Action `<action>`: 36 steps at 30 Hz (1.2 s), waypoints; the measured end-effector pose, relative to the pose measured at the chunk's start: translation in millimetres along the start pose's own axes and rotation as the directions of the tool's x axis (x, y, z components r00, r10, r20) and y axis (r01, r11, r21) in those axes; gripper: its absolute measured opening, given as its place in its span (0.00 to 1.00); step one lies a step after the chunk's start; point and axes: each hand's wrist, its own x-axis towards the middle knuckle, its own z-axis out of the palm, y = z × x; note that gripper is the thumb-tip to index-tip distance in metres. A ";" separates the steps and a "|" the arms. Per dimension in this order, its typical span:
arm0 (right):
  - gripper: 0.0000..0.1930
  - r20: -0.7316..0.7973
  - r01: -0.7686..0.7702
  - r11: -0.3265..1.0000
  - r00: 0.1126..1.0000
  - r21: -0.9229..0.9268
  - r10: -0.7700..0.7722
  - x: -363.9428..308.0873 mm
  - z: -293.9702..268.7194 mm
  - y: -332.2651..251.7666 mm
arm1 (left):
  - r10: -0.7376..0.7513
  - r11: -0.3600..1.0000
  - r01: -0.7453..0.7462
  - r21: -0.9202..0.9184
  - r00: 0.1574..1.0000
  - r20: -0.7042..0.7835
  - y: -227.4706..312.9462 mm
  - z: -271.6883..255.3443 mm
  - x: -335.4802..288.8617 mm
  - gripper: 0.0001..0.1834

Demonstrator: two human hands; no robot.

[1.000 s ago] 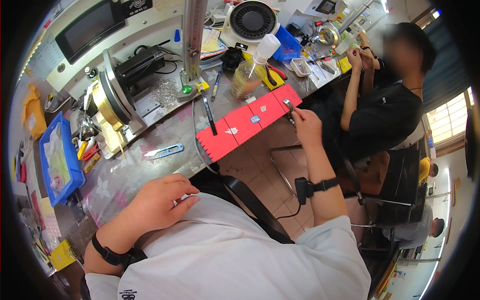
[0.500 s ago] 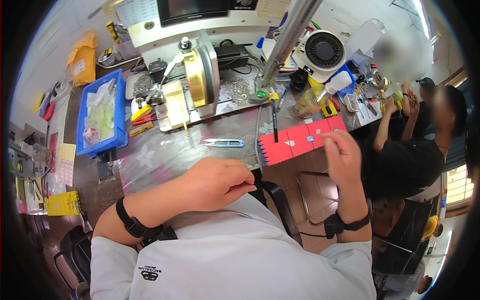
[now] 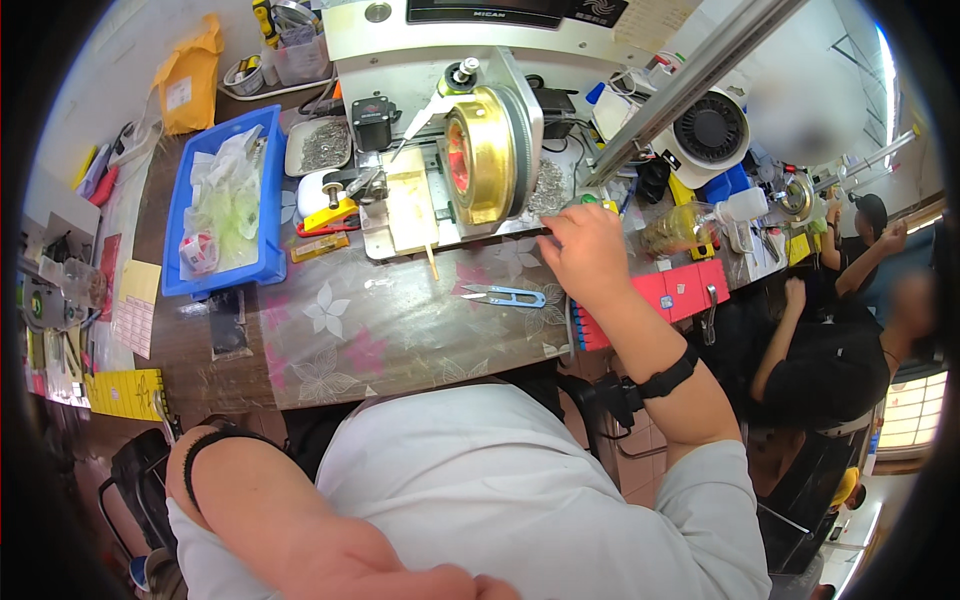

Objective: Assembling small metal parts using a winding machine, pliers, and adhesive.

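My right hand [image 3: 592, 252] reaches forward over the left end of a red spiral-bound pad [image 3: 660, 292]. Its thumb and fingers are loosely bent with a gap between them, and nothing shows in them. Just past its fingertips lies a heap of small silvery metal pieces [image 3: 546, 190] on the machine's base. Left of the hand, blue-handled thread snips [image 3: 520, 298] rest on the tabletop. My left hand [image 3: 430, 583] is low against my white shirt; its fingers are mostly cut off by the lower edge.
A machine with a gold wheel [image 3: 480, 160] stands ahead, a cream block [image 3: 408, 205] beside it. Left of it are a tray of metal bits [image 3: 325, 147] and a blue bin [image 3: 275, 262] with plastic bags. A plastic jar [image 3: 680, 228] stands right. Another person [image 3: 835, 350] works at far right.
My right hand has moved forward and left toward the machine, its fingers loosening. My left hand has dropped back to the lower edge. The view has shifted, and the black pen no longer shows.
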 end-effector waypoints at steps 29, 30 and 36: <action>0.07 0.311 -0.302 0.878 0.932 0.372 0.189 -13.2 -31.8 -40.1 | -0.670 0.582 0.812 0.055 0.440 0.598 -50.2 17.9 -113.8 0.11; 0.07 0.390 -0.384 0.753 0.903 0.535 0.183 -14.5 -37.1 -53.0 | -0.743 0.445 0.891 0.089 0.312 0.593 -51.5 23.1 -115.6 0.10; 0.08 0.593 -0.628 0.279 0.778 0.726 0.206 -17.1 -32.7 -78.6 | -0.783 0.257 0.963 0.086 0.155 0.603 -54.6 32.1 -123.3 0.10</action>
